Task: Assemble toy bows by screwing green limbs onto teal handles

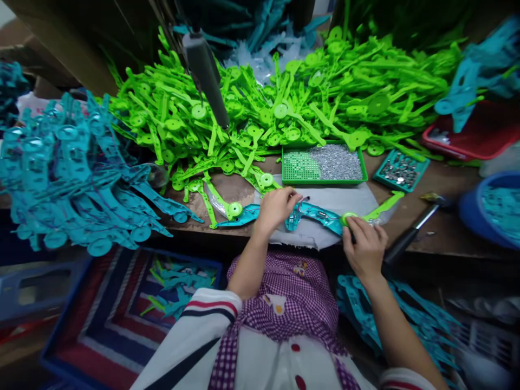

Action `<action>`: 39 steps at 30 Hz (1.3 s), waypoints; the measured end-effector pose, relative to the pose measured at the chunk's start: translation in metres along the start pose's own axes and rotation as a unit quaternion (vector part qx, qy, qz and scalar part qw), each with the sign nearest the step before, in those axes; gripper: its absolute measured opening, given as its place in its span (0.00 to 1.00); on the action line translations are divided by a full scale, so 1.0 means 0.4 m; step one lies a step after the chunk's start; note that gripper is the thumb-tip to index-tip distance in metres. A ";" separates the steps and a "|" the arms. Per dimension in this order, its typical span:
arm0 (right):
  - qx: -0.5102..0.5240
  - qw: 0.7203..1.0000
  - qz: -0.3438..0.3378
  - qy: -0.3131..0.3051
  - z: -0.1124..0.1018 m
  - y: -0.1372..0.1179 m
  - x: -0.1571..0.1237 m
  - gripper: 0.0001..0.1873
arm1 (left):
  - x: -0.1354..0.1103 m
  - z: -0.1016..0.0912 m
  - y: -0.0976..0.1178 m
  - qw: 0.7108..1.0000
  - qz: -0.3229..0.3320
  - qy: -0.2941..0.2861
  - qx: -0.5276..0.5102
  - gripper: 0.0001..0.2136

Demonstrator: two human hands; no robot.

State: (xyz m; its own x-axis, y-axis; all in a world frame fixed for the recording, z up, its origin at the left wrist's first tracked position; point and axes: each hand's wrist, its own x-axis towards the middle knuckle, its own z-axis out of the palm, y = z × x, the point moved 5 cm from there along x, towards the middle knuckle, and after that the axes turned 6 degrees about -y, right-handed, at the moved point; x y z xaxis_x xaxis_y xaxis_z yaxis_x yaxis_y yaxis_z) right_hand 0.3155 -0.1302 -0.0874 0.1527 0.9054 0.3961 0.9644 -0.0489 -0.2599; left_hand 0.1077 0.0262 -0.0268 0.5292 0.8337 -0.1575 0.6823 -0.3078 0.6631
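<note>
A long blue plastic piece (323, 215) lies across a pale cloth at the bench's front edge, its middle partly behind my left hand (273, 212). The fingers of that hand are pinched together over it, close to a thin wire (302, 201) with a dark tip. Whatever is between those fingertips is hidden. My right hand (365, 241) is closed around the right end of the blue piece, where the round head of a bright green plastic arm (382, 208) sits on it. Another green arm (234, 210) rests at the blue piece's left end.
Behind lies a heap of green arms (280, 111). A green tray of small metal parts (325, 181) and a teal tray (400, 170) stand before it. A hammer (414, 233) lies right. Stacked blue pieces (73, 168) fill the left; a grey tool (206, 76) hangs overhead.
</note>
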 end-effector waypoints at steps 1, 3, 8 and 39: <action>-0.003 1.000 -0.006 -0.004 0.002 0.000 -0.001 0.17 | 0.027 0.008 0.006 0.999 -0.026 -0.003 0.024 0.14; 0.000 1.000 -0.004 -0.010 0.004 0.005 -0.004 0.18 | 0.061 0.031 0.008 0.996 -0.061 -0.008 0.070 0.18; 0.017 1.000 0.002 -0.018 0.005 0.014 -0.005 0.18 | 0.094 0.090 -0.005 0.992 -0.037 -0.038 0.119 0.18; 0.290 0.924 0.160 -0.192 0.099 -0.133 0.272 0.15 | -0.029 0.121 -0.025 0.971 0.158 -0.038 0.173 0.14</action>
State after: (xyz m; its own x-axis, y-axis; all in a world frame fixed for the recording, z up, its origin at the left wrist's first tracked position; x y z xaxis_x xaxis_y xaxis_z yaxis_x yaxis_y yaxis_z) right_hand 0.2723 -0.0124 -0.0656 0.2155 0.9718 -0.0960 0.5884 -0.2077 -0.7814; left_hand 0.1190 -0.0023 -0.0670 0.7658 0.6413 -0.0484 0.6024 -0.6890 0.4030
